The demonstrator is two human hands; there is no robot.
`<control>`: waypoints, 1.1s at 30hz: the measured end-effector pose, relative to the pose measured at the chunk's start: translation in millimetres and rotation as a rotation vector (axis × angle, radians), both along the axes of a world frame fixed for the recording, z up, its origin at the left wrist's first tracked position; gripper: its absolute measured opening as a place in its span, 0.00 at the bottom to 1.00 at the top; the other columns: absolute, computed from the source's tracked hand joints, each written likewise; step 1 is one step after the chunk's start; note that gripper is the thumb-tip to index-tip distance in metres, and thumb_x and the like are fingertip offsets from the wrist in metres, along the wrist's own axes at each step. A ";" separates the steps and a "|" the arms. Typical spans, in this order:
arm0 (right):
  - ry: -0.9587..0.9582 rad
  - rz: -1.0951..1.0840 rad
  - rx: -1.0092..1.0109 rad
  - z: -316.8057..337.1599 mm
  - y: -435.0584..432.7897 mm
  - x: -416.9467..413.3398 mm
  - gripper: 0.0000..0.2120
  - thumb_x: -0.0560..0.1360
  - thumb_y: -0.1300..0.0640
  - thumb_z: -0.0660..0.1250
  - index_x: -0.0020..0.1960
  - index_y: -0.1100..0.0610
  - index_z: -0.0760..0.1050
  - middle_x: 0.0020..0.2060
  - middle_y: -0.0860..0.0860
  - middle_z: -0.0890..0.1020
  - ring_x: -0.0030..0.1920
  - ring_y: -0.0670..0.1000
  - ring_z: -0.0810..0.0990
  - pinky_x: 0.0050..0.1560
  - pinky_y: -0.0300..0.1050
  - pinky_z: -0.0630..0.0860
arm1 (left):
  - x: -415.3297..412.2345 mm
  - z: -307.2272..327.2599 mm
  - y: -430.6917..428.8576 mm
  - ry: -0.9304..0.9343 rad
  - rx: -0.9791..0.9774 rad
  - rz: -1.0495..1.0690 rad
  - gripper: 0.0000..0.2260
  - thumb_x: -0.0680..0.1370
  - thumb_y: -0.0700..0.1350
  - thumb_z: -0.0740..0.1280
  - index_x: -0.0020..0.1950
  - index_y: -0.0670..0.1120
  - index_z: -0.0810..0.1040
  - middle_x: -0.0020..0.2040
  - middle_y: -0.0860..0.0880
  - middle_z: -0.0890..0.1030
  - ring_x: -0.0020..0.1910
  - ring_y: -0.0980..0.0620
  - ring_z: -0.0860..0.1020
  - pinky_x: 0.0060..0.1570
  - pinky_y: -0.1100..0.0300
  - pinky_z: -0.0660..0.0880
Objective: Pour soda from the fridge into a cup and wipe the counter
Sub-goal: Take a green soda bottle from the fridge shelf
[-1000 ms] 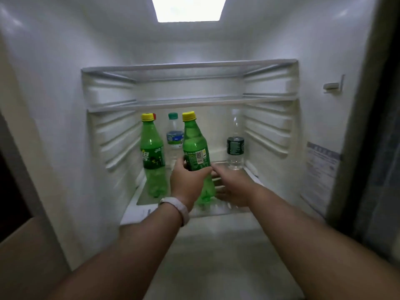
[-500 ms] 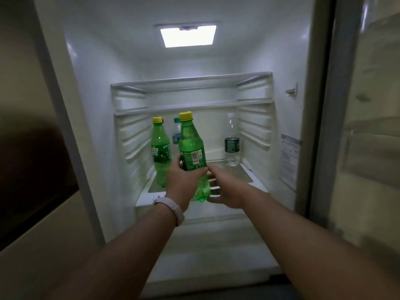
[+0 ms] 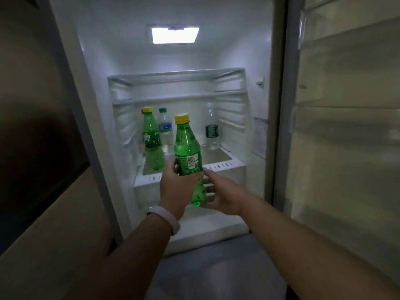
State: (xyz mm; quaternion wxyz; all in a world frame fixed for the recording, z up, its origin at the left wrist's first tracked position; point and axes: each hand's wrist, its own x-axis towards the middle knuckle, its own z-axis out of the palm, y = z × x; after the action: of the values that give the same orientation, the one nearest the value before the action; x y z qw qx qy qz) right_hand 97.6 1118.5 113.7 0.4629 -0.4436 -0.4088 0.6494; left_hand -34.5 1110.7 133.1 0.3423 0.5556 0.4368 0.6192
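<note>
Fingers [image 3: 172,168] of the left hand [image 3: 174,190] wrapped round the labelled waist of the soda bottle [image 3: 186,146], thumb across the front. Holds it upright, yellow cap at 12 o'clock, near the frame's centre, in front of the fridge [image 3: 104,61] shelf [image 3: 218,165] and lifted off it. Wears a pale wristband [image 3: 166,215] on that wrist. Reaches in from 4 o'clock with the right hand [image 3: 224,194], fingers [image 3: 209,185] loosely spread and holding nothing, just beside the bottle's lower part at its 3 o'clock; touching or not, cannot tell. On the shelf, at 11 o'clock from the held bottle, a second green bottle [image 3: 151,140] upright, with a clear blue-labelled bottle [image 3: 165,131] just beside it at its 2 o'clock. At 1 o'clock, well apart, a clear dark-labelled bottle [image 3: 211,132]. At 12 o'clock overhead, a lit lamp [image 3: 175,35]. At 3 o'clock, the open door [image 3: 346,131], blurred.
</note>
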 end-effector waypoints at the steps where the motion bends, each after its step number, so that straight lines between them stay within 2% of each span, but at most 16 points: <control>1: 0.008 -0.016 -0.004 -3.1 -11.7 -0.8 0.23 0.77 0.42 0.66 0.61 0.60 0.76 0.51 0.60 0.81 0.51 0.60 0.82 0.58 0.57 0.79 | -1.2 -2.8 -8.4 0.003 -0.010 -0.019 0.19 0.66 0.36 0.78 0.50 0.54 0.78 0.46 0.54 0.84 0.46 0.55 0.83 0.43 0.60 0.79; 3: 0.023 -0.060 -0.015 -7.8 -36.8 -2.8 0.23 0.78 0.42 0.66 0.61 0.60 0.76 0.50 0.59 0.81 0.51 0.59 0.82 0.58 0.56 0.80 | -3.3 -7.4 -26.3 0.025 -0.026 -0.055 0.20 0.65 0.36 0.78 0.51 0.51 0.79 0.46 0.52 0.84 0.46 0.52 0.83 0.44 0.56 0.80; 5: 0.030 -0.097 -0.024 -14.0 -60.2 -4.7 0.22 0.78 0.41 0.64 0.59 0.59 0.77 0.47 0.58 0.82 0.48 0.57 0.83 0.53 0.52 0.81 | -3.7 -11.2 -44.1 0.038 -0.033 -0.083 0.21 0.64 0.36 0.78 0.54 0.48 0.79 0.47 0.51 0.84 0.46 0.52 0.83 0.46 0.52 0.81; 7: 0.031 -0.129 -0.036 -17.2 -84.5 -4.3 0.21 0.78 0.41 0.64 0.57 0.58 0.77 0.45 0.57 0.82 0.44 0.55 0.82 0.48 0.50 0.82 | -2.8 -14.0 -63.0 0.037 -0.039 -0.119 0.21 0.63 0.36 0.78 0.53 0.49 0.79 0.47 0.50 0.85 0.46 0.51 0.84 0.48 0.49 0.82; 9: 0.033 -0.154 -0.039 -17.3 -108.0 -1.2 0.21 0.78 0.41 0.65 0.57 0.58 0.77 0.44 0.57 0.82 0.44 0.55 0.82 0.49 0.51 0.81 | -1.6 -16.3 -80.5 0.035 -0.048 -0.162 0.21 0.63 0.35 0.78 0.51 0.50 0.79 0.47 0.50 0.85 0.45 0.52 0.84 0.48 0.47 0.82; 13: 0.055 -0.198 -0.020 -18.8 -153.4 6.5 0.21 0.77 0.42 0.66 0.57 0.59 0.78 0.42 0.56 0.83 0.43 0.54 0.83 0.50 0.52 0.81 | 2.9 -19.0 -115.8 0.045 -0.043 -0.237 0.21 0.63 0.36 0.79 0.50 0.50 0.79 0.45 0.52 0.85 0.43 0.55 0.84 0.46 0.51 0.82; 18: 0.057 -0.269 -0.038 -24.9 -204.0 20.6 0.22 0.78 0.41 0.65 0.60 0.59 0.78 0.48 0.57 0.83 0.50 0.55 0.83 0.58 0.55 0.79 | 14.1 -21.5 -154.3 0.095 -0.057 -0.374 0.25 0.61 0.42 0.81 0.55 0.49 0.79 0.48 0.52 0.84 0.44 0.57 0.83 0.42 0.59 0.80; 21: 0.077 -0.307 -0.043 -30.6 -231.4 30.5 0.24 0.76 0.40 0.66 0.61 0.58 0.79 0.50 0.57 0.82 0.49 0.55 0.83 0.51 0.52 0.81 | 24.1 -25.1 -175.2 0.082 -0.079 -0.438 0.24 0.62 0.38 0.80 0.55 0.48 0.79 0.47 0.51 0.84 0.41 0.58 0.83 0.38 0.64 0.79; 24: 0.063 -0.360 -0.034 -33.0 -256.6 39.6 0.23 0.78 0.41 0.64 0.61 0.58 0.78 0.51 0.58 0.82 0.48 0.55 0.83 0.44 0.47 0.81 | 36.3 -27.7 -192.1 0.077 -0.100 -0.483 0.24 0.62 0.36 0.80 0.55 0.47 0.79 0.47 0.51 0.84 0.42 0.57 0.83 0.38 0.63 0.79; 31: 0.068 -0.454 -0.025 -43.6 -313.6 71.7 0.21 0.77 0.39 0.64 0.58 0.54 0.82 0.56 0.58 0.83 0.56 0.58 0.82 0.56 0.53 0.80 | 73.8 -31.2 -234.8 0.092 -0.109 -0.607 0.22 0.61 0.35 0.80 0.52 0.49 0.80 0.45 0.51 0.86 0.43 0.54 0.84 0.42 0.59 0.80; 33: 0.077 -0.480 -0.024 -44.6 -332.9 84.3 0.22 0.78 0.40 0.62 0.59 0.55 0.81 0.55 0.58 0.82 0.56 0.58 0.82 0.55 0.52 0.80 | 88.6 -32.1 -251.0 0.103 -0.116 -0.626 0.25 0.58 0.39 0.82 0.52 0.50 0.80 0.46 0.51 0.86 0.45 0.53 0.84 0.45 0.55 0.81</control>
State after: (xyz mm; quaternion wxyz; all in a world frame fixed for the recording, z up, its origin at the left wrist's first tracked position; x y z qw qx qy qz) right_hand 181.9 785.5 69.2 0.6141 -0.5082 -0.2661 0.5421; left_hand 54.1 859.7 101.0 0.5246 0.6732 0.2959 0.4291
